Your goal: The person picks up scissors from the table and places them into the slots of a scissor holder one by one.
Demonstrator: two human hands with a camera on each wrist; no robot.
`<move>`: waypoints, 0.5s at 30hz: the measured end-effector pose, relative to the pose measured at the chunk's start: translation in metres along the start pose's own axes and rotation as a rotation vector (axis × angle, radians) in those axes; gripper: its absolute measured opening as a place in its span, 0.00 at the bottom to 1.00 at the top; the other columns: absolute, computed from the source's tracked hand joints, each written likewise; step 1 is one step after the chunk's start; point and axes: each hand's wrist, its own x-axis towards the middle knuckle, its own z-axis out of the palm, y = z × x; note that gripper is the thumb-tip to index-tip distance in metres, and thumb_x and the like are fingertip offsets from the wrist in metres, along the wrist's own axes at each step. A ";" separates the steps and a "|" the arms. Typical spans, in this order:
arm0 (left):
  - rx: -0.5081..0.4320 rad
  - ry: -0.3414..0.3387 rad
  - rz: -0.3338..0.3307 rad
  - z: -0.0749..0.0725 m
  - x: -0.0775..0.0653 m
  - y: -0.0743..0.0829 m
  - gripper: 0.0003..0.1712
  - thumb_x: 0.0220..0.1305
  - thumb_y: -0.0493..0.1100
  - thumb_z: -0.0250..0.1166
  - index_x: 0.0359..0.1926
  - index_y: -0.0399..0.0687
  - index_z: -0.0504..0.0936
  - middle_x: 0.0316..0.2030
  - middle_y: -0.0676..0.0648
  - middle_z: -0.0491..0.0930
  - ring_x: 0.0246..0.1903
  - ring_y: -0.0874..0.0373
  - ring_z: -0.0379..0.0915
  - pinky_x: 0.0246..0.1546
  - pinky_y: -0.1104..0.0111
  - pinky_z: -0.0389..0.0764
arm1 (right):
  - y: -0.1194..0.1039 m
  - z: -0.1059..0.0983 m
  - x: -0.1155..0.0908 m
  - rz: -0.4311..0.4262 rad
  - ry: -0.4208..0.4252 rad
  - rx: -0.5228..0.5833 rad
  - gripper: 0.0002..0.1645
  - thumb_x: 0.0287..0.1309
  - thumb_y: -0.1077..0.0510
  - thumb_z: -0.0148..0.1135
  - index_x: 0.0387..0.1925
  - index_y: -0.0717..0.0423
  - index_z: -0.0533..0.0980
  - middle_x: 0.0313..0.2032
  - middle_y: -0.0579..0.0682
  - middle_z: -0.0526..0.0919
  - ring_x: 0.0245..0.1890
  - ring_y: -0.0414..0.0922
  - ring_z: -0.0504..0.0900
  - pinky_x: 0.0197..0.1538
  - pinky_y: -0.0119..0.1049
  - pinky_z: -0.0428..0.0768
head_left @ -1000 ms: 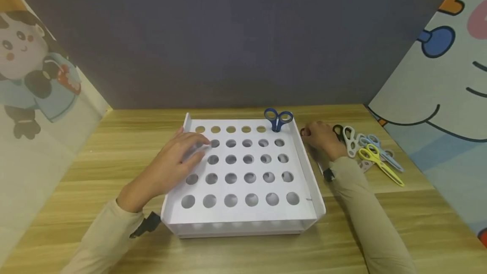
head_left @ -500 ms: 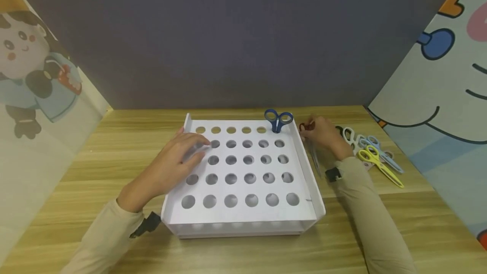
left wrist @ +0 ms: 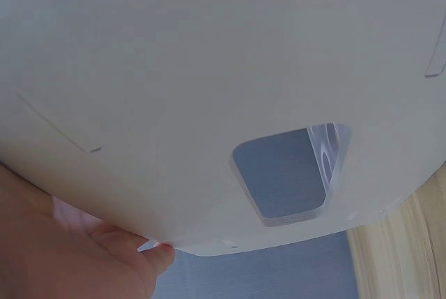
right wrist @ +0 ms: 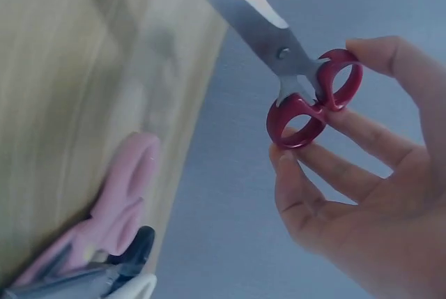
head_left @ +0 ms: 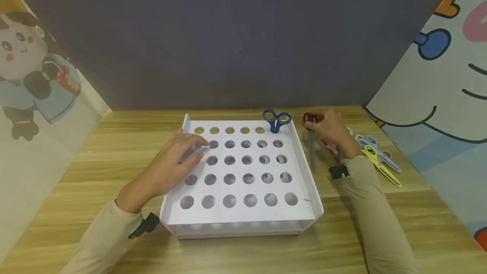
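A white rack with rows of round holes stands on the wooden table, blue scissors upright in its back right hole. My left hand holds the rack's left side wall, with thumb and a finger over the perforated top; in the left wrist view the wall hides most of that hand. Beyond the rack's right side, my right hand pinches the dark red handles of a pair of scissors. Their metal blades hang downward in the head view, apart from the rack.
To the right lie pink scissors, light blue scissors and yellow scissors, with white and black handles partly hidden near the right hand. A grey panel rises behind the table, with printed panels at both sides.
My right hand has lifted the red scissors from beside the rack and drawn them slightly right and back, uncovering the pink scissors. My left hand stays on the rack.
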 end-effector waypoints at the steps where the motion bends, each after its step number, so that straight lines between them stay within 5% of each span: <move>1: -0.001 0.000 -0.001 0.000 0.000 0.000 0.12 0.70 0.37 0.59 0.52 0.42 0.81 0.53 0.44 0.82 0.62 0.46 0.71 0.77 0.53 0.42 | -0.001 -0.001 0.000 -0.013 0.011 0.002 0.28 0.59 0.50 0.67 0.55 0.65 0.79 0.41 0.64 0.86 0.41 0.57 0.84 0.41 0.44 0.79; 15: 0.002 0.004 0.003 0.000 0.000 0.000 0.12 0.69 0.37 0.59 0.51 0.42 0.81 0.52 0.44 0.82 0.61 0.46 0.72 0.77 0.53 0.43 | -0.023 -0.023 -0.007 -0.128 0.147 0.037 0.24 0.55 0.55 0.71 0.50 0.66 0.82 0.41 0.66 0.86 0.34 0.60 0.87 0.33 0.35 0.81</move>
